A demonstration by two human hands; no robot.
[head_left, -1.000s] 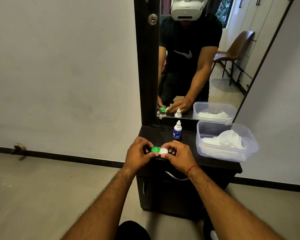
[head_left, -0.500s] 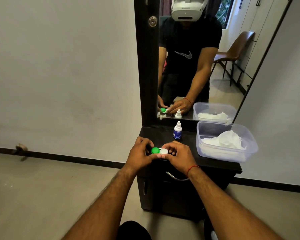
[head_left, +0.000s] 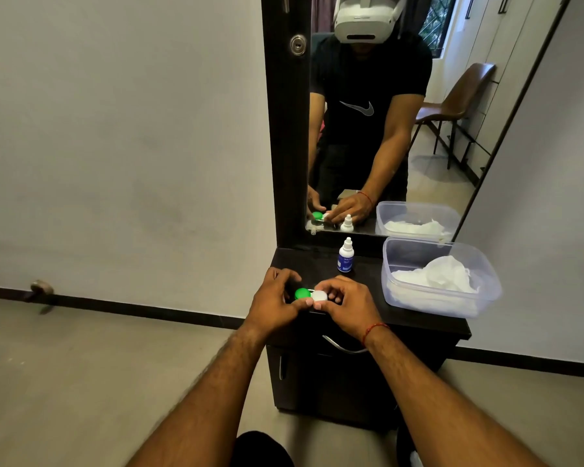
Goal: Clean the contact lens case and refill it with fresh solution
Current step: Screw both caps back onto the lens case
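The contact lens case has a green cap on its left well and a white cap on its right well. It sits at the front edge of a dark dresser top. My left hand grips the green side and my right hand grips the white side, thumbs meeting below the caps. A small white solution bottle with a blue label stands upright behind the case, capped and untouched.
A clear plastic tub holding white tissue sits on the right of the dresser top. A mirror rises at the back and reflects a person, the bottle and the tub. A drawer handle lies below my right wrist.
Both hands stay on the case with only slight shifts of the fingers. The caps remain on.
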